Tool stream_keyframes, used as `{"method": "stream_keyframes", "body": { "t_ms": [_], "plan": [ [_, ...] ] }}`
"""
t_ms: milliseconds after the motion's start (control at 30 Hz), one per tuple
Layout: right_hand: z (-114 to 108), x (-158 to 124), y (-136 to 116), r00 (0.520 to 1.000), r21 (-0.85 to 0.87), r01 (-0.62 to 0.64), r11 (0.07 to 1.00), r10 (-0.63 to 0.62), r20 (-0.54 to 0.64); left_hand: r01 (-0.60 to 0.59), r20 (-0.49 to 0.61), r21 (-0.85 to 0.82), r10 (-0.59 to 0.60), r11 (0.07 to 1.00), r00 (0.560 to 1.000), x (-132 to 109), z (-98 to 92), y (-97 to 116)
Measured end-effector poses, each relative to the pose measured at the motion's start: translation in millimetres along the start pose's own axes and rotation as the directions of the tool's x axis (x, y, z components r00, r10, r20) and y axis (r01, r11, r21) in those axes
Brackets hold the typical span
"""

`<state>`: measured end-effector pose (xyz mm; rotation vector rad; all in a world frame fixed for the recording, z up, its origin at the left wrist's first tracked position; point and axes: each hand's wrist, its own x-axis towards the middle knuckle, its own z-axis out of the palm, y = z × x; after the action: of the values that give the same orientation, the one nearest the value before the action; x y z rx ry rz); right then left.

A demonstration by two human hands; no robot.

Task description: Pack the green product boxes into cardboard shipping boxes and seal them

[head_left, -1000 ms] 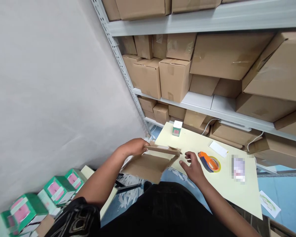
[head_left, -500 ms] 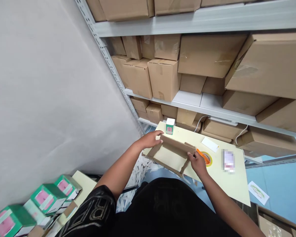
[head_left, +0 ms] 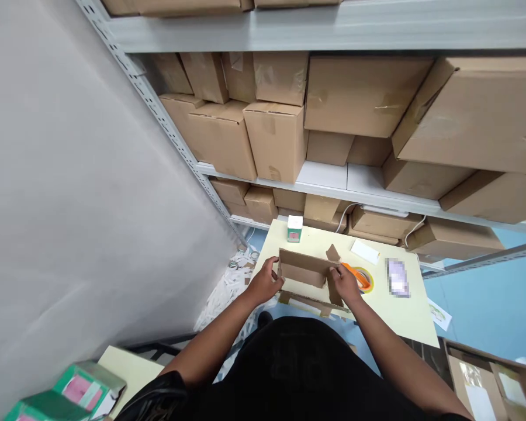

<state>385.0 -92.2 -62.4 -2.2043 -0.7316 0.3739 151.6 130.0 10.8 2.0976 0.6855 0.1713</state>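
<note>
A brown cardboard box point(head_left: 304, 261) with torn edges stands on the pale yellow table, its walls upright and the table top showing inside it. My left hand point(head_left: 263, 285) grips its left end, fingers and thumb on either side of the wall. At the right end, my right hand point(head_left: 344, 283) pinches the wall near a raised flap. Just right of that hand lie an orange-handled tool point(head_left: 356, 277) and a roll of yellow tape point(head_left: 369, 279), partly overlapping. Behind the cardboard stands a small green and white box point(head_left: 295, 228).
The table point(head_left: 394, 320) also carries a white box point(head_left: 365, 251) and a blurred purple item point(head_left: 397, 278). Shelving with several cartons point(head_left: 274, 140) rises behind it. Paper scraps point(head_left: 213, 304) cover the floor at left, beside green boxes point(head_left: 81, 389). An open carton point(head_left: 486, 374) is at lower right.
The cardboard's left end has turned, so its long wall now faces me more squarely. My left hand has moved down along with it. The flap at the right end stands higher. The view has shifted.
</note>
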Motion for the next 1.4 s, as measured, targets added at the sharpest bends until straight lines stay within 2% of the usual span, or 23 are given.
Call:
{"method": "stream_keyframes", "body": {
  "t_ms": [133, 300, 467, 567, 700, 800, 933, 1100, 1200, 1267, 1400],
  "plan": [
    [18, -3, -1, 0.997, 0.045, -0.048, 0.998, 0.051, -0.053, -0.035, 0.021, 0.025, 0.034, 0.999, 0.999, 5, -4.6, -25],
    [29, -10, -12, 0.973, 0.081, -0.172, 0.982, 0.182, -0.143, -0.135, 0.134, 0.018, 0.132, 0.991, 0.982, 13, -12.0, -51],
    [33, -4, -21, 0.943, 0.016, -0.263, 0.965, 0.261, -0.208, -0.242, 0.223, -0.038, 0.245, 0.969, 0.944, 18, -18.7, -59],
    [28, 5, -23, 0.946, -0.004, -0.257, 0.966, 0.251, -0.203, -0.301, 0.219, -0.035, 0.302, 0.953, 0.928, 23, -17.6, -58],
    [15, 14, -23, 0.982, 0.009, -0.143, 0.99, 0.143, -0.122, -0.307, 0.152, -0.037, 0.309, 0.951, 0.939, 34, -10.5, -56],
    [4, 20, -20, 0.996, 0.124, -0.075, 0.989, 0.081, -0.04, -0.284, 0.088, -0.057, 0.288, 0.957, 0.954, 42, -3.9, -54],
    [-5, 23, -9, 0.981, 0.358, -0.192, 0.914, 0.172, 0.086, -0.229, -0.007, -0.17, 0.231, 0.959, 0.973, 42, 3.8, -51],
    [-7, 18, 2, 0.95, 0.586, -0.311, 0.748, 0.245, 0.192, -0.286, 0.057, -0.177, 0.3, 0.942, 0.952, 29, 10.5, -49],
    [-9, 19, 1, 0.917, 0.63, -0.398, 0.667, 0.303, 0.259, -0.33, 0.101, -0.131, 0.344, 0.935, 0.934, 24, 10.6, -51],
    [-11, 23, -3, 0.911, 0.582, -0.412, 0.701, 0.312, 0.27, -0.365, 0.166, -0.1, 0.377, 0.926, 0.911, 22, 8.8, -52],
    [-13, 31, -16, 0.945, 0.386, -0.327, 0.863, 0.29, 0.152, -0.399, 0.295, 0.02, 0.376, 0.917, 0.878, 20, 7.4, -51]
  ]
}}
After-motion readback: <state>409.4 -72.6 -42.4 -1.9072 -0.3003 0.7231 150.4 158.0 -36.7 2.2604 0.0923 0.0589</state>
